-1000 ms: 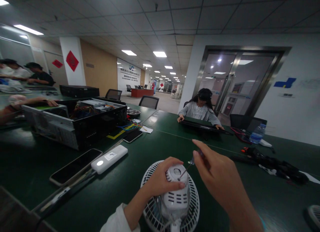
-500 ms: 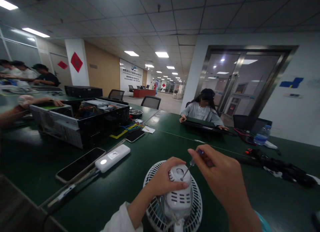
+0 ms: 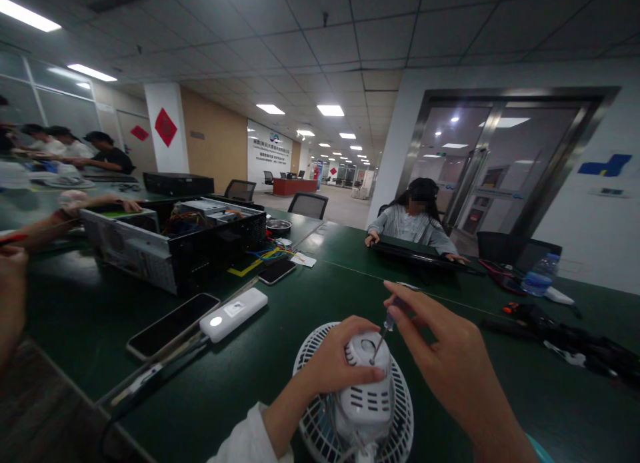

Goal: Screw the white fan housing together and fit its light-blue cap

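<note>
A small white electric fan [image 3: 367, 403] lies with its grille down on the green table, the vented motor housing facing up. My left hand [image 3: 336, 358] is wrapped round the top of that housing, thumb across its near side. My right hand [image 3: 440, 340] pinches a screwdriver [image 3: 388, 323] by its clear purplish handle. The thin shaft slants down to the left, and its tip meets a small hole in the back of the housing. The far end of the handle is partly hidden by my fingers.
Left of the fan lie a white power bank [image 3: 235, 314] and a phone [image 3: 173, 326]. Beyond stands an open computer case [image 3: 175, 250], where a co-worker's hands reach in from the left. Opposite, a person holds a dark flat panel [image 3: 420, 256]. A water bottle [image 3: 541, 274] stands right.
The view has turned slightly left. My right fingers have shifted on the screwdriver handle, the index finger straighter. At the left edge, another co-worker's hand with a red tool has come into view.
</note>
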`<state>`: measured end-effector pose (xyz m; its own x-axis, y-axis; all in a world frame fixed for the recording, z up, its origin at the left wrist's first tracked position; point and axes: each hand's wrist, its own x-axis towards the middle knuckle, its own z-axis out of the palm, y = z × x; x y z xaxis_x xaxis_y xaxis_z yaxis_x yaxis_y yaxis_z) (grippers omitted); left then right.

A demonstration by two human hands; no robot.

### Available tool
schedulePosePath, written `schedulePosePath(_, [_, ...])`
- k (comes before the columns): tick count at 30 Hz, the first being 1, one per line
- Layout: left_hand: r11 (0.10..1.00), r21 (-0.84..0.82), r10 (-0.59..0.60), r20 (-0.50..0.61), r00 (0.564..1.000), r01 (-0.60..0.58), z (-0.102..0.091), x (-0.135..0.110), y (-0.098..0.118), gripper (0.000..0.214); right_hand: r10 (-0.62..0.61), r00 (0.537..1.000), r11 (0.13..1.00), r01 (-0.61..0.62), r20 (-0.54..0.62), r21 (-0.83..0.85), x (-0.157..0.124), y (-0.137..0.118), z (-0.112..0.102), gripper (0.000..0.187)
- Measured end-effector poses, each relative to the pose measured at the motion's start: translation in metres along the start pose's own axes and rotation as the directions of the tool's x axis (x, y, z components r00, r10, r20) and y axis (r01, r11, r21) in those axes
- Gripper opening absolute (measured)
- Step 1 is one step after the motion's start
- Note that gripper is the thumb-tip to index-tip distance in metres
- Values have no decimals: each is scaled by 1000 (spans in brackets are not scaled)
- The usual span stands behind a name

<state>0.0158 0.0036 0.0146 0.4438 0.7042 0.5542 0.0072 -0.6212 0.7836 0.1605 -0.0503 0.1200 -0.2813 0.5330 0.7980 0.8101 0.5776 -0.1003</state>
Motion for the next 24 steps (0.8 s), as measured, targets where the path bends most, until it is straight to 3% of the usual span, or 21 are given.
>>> schedulePosePath(4, [1000, -1, -17, 6, 1000, 17, 0, 0, 1, 56, -36, 994, 992, 23, -100, -127, 1, 1, 6, 24])
schedulePosePath(6, [1000, -2, -24, 3, 1000, 24, 0, 0, 2, 56, -44, 994, 988, 29, -96, -151, 1, 1, 6, 27])
schedulePosePath(11, [1000, 8, -19, 1, 1000, 19, 0, 0, 3, 56, -74, 996, 997, 73, -46, -11, 1, 0, 1, 30])
schedulePosePath(16, [1000, 16, -6, -5, 1000, 6, 0, 1, 2, 56, -69, 991, 996, 61, -112, -70, 2, -1, 3, 22])
schedulePosePath(24, [1000, 18, -22, 0, 1000, 22, -1, 1, 4, 56, -26, 999, 999, 26, -31, 21, 1, 0, -2, 24])
